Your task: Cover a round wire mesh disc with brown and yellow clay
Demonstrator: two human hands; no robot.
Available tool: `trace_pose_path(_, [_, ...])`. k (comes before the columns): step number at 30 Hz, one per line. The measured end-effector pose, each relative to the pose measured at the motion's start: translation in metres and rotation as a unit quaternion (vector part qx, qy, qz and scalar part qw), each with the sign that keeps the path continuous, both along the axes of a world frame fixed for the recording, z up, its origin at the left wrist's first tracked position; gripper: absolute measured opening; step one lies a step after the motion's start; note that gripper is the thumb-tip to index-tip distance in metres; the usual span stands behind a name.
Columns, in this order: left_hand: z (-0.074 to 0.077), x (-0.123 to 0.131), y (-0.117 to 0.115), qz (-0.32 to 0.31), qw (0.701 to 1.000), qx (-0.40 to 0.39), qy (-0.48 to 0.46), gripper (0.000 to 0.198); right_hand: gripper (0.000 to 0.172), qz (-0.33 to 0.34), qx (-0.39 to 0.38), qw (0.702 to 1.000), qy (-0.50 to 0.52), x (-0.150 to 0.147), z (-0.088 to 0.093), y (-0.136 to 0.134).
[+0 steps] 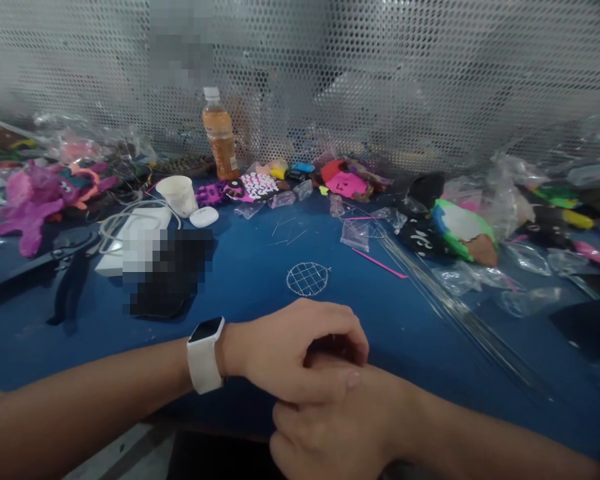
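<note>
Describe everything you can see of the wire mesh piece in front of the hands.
The wire mesh piece is a rounded loop of thin, silvery, metal-looking wire. Straight wires cross inside it, making a slanted grid with blue showing through. A short wire tip sticks out at its right side. It appears to lie flat on the blue table, just beyond the hands, which do not hold it.

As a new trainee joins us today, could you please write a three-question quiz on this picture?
1. True or false: the left hand covers part of the right hand.
2. Fill in: the watch is on the ___ wrist.
3. What lies directly beyond the hands on the blue table?

Key: 1. True. 2. Left. 3. A rounded wire loop filled with a lattice.
</note>
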State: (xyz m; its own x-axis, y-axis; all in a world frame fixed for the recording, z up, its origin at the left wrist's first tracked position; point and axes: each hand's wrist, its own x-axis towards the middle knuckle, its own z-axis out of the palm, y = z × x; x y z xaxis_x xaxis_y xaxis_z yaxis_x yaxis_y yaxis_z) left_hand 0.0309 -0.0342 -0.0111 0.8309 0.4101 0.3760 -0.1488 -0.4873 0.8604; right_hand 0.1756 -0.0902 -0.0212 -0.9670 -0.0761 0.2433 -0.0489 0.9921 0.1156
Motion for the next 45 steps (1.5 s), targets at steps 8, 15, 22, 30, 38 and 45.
trace_pose_path(8, [-0.001,-0.004,0.005,0.008,1.0,-0.008,-0.028,0.034,0.031,0.006,0.021,0.999,0.049,-0.002,0.004,0.004])
trace_pose_path(15, [-0.013,0.001,0.008,-0.069,0.997,-0.026,-0.018,0.065,0.038,-0.017,-0.023,0.998,-0.062,-0.009,0.0,-0.007])
trace_pose_path(22, [-0.013,-0.002,0.002,-0.041,0.999,-0.02,-0.028,0.067,0.028,0.099,-0.092,0.99,-0.036,-0.005,-0.025,0.001])
trace_pose_path(30, [-0.012,0.003,0.003,-0.079,0.99,-0.113,-0.02,0.075,0.028,0.077,-0.038,0.996,0.023,0.003,-0.029,-0.002])
trace_pose_path(38, [0.004,-0.004,0.003,-0.142,0.977,-0.159,-0.004,0.058,0.044,0.069,0.056,0.985,0.147,0.014,-0.051,-0.023])
trace_pose_path(45, [0.033,-0.011,-0.014,-0.016,0.99,-0.074,0.122,0.062,0.027,-0.023,-0.003,0.983,0.182,0.021,-0.052,-0.044])
